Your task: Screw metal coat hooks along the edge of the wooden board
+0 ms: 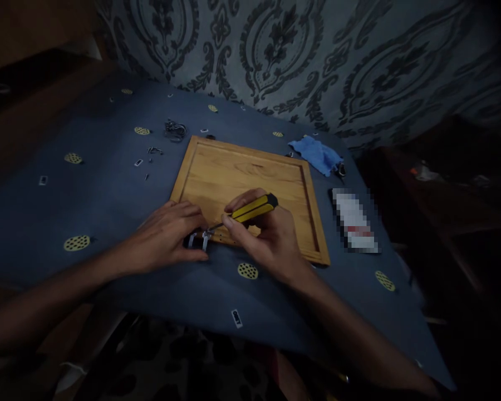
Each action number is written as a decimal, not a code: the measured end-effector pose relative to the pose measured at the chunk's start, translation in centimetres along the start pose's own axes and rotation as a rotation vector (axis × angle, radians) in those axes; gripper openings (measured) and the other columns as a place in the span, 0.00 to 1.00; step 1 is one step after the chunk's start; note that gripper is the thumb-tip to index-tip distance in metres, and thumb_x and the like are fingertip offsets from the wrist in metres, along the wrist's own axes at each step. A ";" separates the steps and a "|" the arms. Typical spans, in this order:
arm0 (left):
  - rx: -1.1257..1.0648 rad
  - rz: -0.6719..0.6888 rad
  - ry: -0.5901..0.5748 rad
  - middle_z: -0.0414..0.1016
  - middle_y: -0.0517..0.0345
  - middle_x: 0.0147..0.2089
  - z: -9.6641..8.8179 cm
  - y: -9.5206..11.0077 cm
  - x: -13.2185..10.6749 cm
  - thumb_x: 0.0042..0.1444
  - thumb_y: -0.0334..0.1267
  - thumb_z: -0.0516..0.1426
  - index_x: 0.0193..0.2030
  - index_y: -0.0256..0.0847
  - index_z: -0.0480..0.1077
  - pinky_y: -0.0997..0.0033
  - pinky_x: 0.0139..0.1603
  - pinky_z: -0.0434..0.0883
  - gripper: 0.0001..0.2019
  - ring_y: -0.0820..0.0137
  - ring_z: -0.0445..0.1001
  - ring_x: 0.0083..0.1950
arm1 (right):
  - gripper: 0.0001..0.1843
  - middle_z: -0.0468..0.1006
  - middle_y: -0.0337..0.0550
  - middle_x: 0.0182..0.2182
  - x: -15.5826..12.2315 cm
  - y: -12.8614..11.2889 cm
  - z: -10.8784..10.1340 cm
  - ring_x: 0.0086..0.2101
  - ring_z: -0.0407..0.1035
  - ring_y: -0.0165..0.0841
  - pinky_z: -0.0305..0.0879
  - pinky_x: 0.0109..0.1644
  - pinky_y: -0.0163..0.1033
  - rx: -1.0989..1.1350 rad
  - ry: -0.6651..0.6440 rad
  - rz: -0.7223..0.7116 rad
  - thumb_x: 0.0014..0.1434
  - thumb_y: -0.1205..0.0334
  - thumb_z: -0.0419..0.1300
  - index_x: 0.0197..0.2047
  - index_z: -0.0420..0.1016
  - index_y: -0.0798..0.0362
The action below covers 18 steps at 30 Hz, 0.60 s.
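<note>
Where the near edge of the board [250,172] runs between our hands, we have the small metal fitting [205,240], left of that edge's middle, with two pale prongs pointing towards us. Our left hand [173,231] holds it narrowly, fingers above and thumb below, the fingertips resting by the wood. Our right hand [271,239] is closed round the yellow and black handle of the screwdriver [253,208], its thumb laid towards the shaft. We hold the tool slanted down to the left, its tip at the fitting; whether it sits in a screw is too small for us to tell.

The board lies flat, a raised frame round its grained middle, with small dark spots along the near edge. Beneath it we see a blue tablecloth [108,211] printed with yellow dotted ovals. Beyond our left hand lie a few loose screws [154,150], and just past them a dark tangled bundle [175,130]. Near the board's far right corner we find a crumpled blue cloth [319,155]; closer to us on that side lies a pixelated slab [354,220]. A patterned wall [300,50] rises behind the table, and brown furniture [37,28] stands at far left.
</note>
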<state>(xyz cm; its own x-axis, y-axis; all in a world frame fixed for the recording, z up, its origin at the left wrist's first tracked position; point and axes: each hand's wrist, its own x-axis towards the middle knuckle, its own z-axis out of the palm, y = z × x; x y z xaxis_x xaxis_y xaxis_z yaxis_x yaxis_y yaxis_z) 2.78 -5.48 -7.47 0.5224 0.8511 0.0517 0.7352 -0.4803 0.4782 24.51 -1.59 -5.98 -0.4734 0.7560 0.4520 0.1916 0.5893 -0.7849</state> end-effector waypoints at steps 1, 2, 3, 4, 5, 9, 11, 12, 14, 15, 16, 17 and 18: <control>0.012 -0.009 -0.002 0.77 0.53 0.48 0.0 0.0 0.0 0.59 0.50 0.67 0.52 0.40 0.74 0.58 0.51 0.67 0.20 0.57 0.75 0.52 | 0.09 0.74 0.38 0.32 0.3 -0.1 0.2 0.30 0.71 0.30 0.70 0.31 0.36 0.046 -0.018 0.036 0.65 0.58 0.65 0.37 0.70 0.50; 0.022 -0.016 -0.004 0.77 0.53 0.48 0.0 0.0 0.0 0.58 0.50 0.67 0.52 0.40 0.74 0.56 0.52 0.68 0.20 0.56 0.76 0.53 | 0.10 0.75 0.37 0.32 0.5 -0.2 0.4 0.29 0.71 0.29 0.70 0.29 0.35 0.095 -0.043 0.074 0.64 0.56 0.66 0.37 0.69 0.50; 0.026 -0.018 -0.004 0.77 0.52 0.49 0.1 0.0 0.1 0.58 0.50 0.67 0.52 0.40 0.74 0.55 0.52 0.68 0.20 0.54 0.76 0.53 | 0.12 0.74 0.37 0.31 0.8 -0.3 0.6 0.28 0.70 0.29 0.70 0.28 0.35 0.142 -0.072 0.110 0.63 0.55 0.67 0.38 0.69 0.50; 0.024 -0.013 0.003 0.77 0.51 0.50 0.1 0.0 0.1 0.58 0.49 0.67 0.52 0.40 0.74 0.54 0.53 0.69 0.20 0.53 0.76 0.54 | 0.13 0.74 0.36 0.31 1.1 -0.5 0.7 0.27 0.70 0.29 0.70 0.28 0.35 0.188 -0.102 0.134 0.63 0.54 0.68 0.39 0.68 0.49; 0.017 -0.001 0.014 0.77 0.51 0.52 0.1 0.0 0.1 0.58 0.49 0.67 0.53 0.40 0.74 0.53 0.54 0.69 0.20 0.53 0.75 0.55 | 0.14 0.73 0.35 0.31 1.4 -0.6 0.9 0.27 0.70 0.29 0.70 0.28 0.35 0.234 -0.138 0.147 0.63 0.53 0.68 0.40 0.68 0.49; -0.028 0.065 0.083 0.77 0.50 0.56 0.3 -0.1 0.1 0.59 0.46 0.66 0.53 0.41 0.72 0.54 0.56 0.71 0.19 0.54 0.75 0.57 | 0.14 0.73 0.35 0.32 2.7 -1.2 0.9 0.27 0.72 0.28 0.73 0.32 0.36 0.375 -0.313 0.160 0.65 0.49 0.66 0.40 0.68 0.49; -0.039 0.071 0.092 0.77 0.51 0.55 0.2 -0.1 0.0 0.59 0.46 0.66 0.51 0.41 0.72 0.55 0.56 0.72 0.18 0.55 0.76 0.55 | 0.17 0.73 0.35 0.30 3.2 -1.2 0.7 0.27 0.72 0.28 0.73 0.32 0.36 0.402 -0.369 0.163 0.66 0.47 0.65 0.36 0.66 0.49; -0.040 0.065 0.086 0.77 0.51 0.54 0.2 -0.1 0.1 0.59 0.46 0.66 0.50 0.41 0.72 0.55 0.56 0.72 0.17 0.55 0.76 0.55 | 0.18 0.73 0.35 0.29 3.3 -1.2 0.6 0.27 0.72 0.28 0.73 0.33 0.36 0.411 -0.385 0.163 0.66 0.47 0.64 0.35 0.65 0.49; -0.031 0.048 0.067 0.76 0.51 0.54 0.1 0.0 0.1 0.58 0.46 0.67 0.50 0.41 0.72 0.54 0.56 0.72 0.17 0.55 0.76 0.55 | 0.18 0.73 0.35 0.28 3.5 -0.9 0.4 0.28 0.74 0.29 0.73 0.33 0.36 0.436 -0.400 0.158 0.67 0.47 0.63 0.35 0.65 0.50; -0.025 0.043 0.060 0.76 0.51 0.55 0.1 0.0 0.1 0.58 0.46 0.67 0.50 0.41 0.73 0.54 0.57 0.72 0.18 0.54 0.75 0.56 | 0.17 0.73 0.35 0.28 3.5 -0.8 0.3 0.29 0.74 0.28 0.73 0.33 0.35 0.452 -0.400 0.153 0.67 0.47 0.63 0.36 0.66 0.51; -0.017 0.037 0.052 0.76 0.50 0.55 0.0 0.0 0.1 0.58 0.46 0.67 0.50 0.41 0.73 0.53 0.58 0.72 0.18 0.54 0.75 0.57 | 0.17 0.74 0.35 0.29 3.5 -0.6 0.2 0.29 0.74 0.28 0.73 0.33 0.34 0.470 -0.395 0.150 0.67 0.47 0.63 0.37 0.68 0.51; -0.011 0.033 0.047 0.76 0.50 0.56 0.0 0.0 0.1 0.58 0.46 0.67 0.50 0.42 0.73 0.52 0.59 0.71 0.18 0.53 0.74 0.57 | 0.16 0.75 0.35 0.30 3.5 -0.5 0.2 0.29 0.75 0.27 0.73 0.33 0.34 0.486 -0.385 0.151 0.67 0.48 0.64 0.38 0.69 0.52; -0.009 0.026 0.039 0.76 0.50 0.56 0.0 0.0 0.1 0.58 0.47 0.67 0.51 0.41 0.73 0.52 0.60 0.71 0.18 0.53 0.74 0.58 | 0.16 0.75 0.35 0.30 3.4 -0.4 0.2 0.28 0.74 0.27 0.72 0.32 0.33 0.496 -0.372 0.155 0.65 0.49 0.66 0.39 0.70 0.52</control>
<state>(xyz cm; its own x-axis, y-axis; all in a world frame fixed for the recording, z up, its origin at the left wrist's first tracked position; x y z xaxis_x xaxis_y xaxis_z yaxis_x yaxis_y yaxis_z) 2.85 -5.36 -7.43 0.5243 0.8459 0.0981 0.7176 -0.5009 0.4840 22.64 0.71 -4.21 -0.7558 0.6201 0.2103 -0.0971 0.2115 -0.9725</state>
